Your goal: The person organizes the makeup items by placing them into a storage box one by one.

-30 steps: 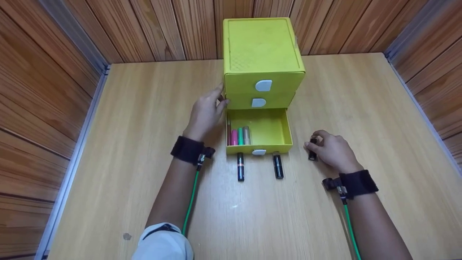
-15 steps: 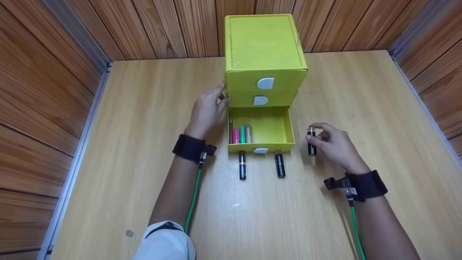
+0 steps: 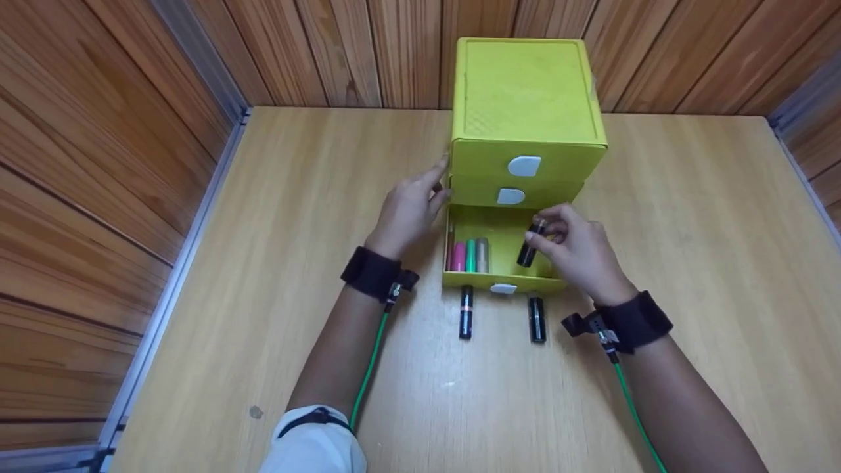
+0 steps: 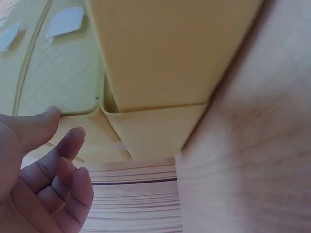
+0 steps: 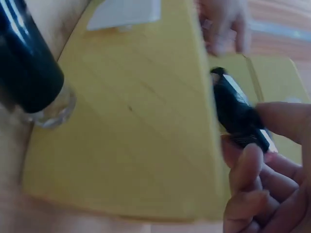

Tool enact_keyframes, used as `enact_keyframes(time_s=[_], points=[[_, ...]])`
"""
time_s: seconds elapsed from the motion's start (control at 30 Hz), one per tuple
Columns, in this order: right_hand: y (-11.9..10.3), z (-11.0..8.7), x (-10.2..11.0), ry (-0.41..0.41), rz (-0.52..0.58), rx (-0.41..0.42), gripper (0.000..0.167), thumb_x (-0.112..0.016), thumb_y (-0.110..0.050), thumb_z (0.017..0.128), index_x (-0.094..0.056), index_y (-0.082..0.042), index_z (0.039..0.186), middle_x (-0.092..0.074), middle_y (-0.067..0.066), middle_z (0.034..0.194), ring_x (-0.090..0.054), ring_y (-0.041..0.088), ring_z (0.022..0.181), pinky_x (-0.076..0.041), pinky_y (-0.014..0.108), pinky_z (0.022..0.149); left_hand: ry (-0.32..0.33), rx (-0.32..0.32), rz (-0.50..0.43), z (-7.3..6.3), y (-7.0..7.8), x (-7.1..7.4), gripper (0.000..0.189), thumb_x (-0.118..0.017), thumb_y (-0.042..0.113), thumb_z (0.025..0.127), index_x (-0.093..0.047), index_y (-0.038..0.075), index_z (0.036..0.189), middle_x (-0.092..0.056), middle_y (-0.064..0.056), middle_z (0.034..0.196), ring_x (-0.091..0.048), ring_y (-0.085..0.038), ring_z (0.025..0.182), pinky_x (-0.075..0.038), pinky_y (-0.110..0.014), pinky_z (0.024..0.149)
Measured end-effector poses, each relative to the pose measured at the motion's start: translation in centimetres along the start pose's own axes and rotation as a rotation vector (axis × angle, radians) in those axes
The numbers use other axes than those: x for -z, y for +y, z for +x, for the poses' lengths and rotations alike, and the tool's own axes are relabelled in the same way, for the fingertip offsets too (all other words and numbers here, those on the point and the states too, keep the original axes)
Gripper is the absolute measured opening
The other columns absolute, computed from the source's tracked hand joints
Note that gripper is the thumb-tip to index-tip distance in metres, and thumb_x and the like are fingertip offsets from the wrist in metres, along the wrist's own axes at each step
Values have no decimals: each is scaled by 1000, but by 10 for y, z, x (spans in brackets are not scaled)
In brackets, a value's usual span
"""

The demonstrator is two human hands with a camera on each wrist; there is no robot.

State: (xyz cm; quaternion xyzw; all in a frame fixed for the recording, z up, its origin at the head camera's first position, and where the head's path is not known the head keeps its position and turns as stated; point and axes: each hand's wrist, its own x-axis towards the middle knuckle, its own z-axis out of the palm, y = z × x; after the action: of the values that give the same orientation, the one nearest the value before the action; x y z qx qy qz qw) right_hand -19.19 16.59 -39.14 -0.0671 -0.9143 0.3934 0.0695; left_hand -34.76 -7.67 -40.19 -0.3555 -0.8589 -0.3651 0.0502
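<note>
My right hand pinches a black lipstick tube between thumb and fingers, tilted above the right part of an open bottom drawer. In the drawer's left part stand several slim tubes: pink, green, grey and a brown one at the wall. At the left side of the yellow drawer unit is my left hand. In the left wrist view its thumb touches the edge of a drawer front, while the other fingers are loosely bent.
Two more black tubes lie on the table before the drawer, one left and one right. The two upper drawers, with white tabs, are closed. Wood-panelled walls surround the table.
My right hand has lifted the black lipstick tube off the table and carried it left over the drawer. The left hand stays at the unit; the head view has shifted.
</note>
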Motion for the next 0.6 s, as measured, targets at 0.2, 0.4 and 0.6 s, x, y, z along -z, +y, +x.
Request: enact_keyframes(time_s=[0.2,0.4,0.6], points=[[-9,17,-17,-154,-182,11,36,-71,-36,90,-62,-7,111,-69,5,94,-64,21,83,-50,38,66,-7,-7,1,3,8,-4,57,-62,25,96,-38,14,147,-66,-8,120,-59,-8,74,-47,-15,70],[-4,19,-24,-231,-293,33,34,-73,-30,89,-65,-2,105,-69,9,90,-65,24,80,-52,41,68,-37,-54,-6,3,14,-10,58,-62,25,97,-37,13,148,-68,-8,114,-62,-11,78,-48,-17,69],[4,14,-27,-301,-328,26,33,-72,-29,90,-67,-1,106,-70,12,93,-65,27,84,-52,43,72,-64,-63,-8,2,20,-12,58,-61,26,97,-37,12,148,-64,-10,125,-59,-9,72,-47,-15,68]])
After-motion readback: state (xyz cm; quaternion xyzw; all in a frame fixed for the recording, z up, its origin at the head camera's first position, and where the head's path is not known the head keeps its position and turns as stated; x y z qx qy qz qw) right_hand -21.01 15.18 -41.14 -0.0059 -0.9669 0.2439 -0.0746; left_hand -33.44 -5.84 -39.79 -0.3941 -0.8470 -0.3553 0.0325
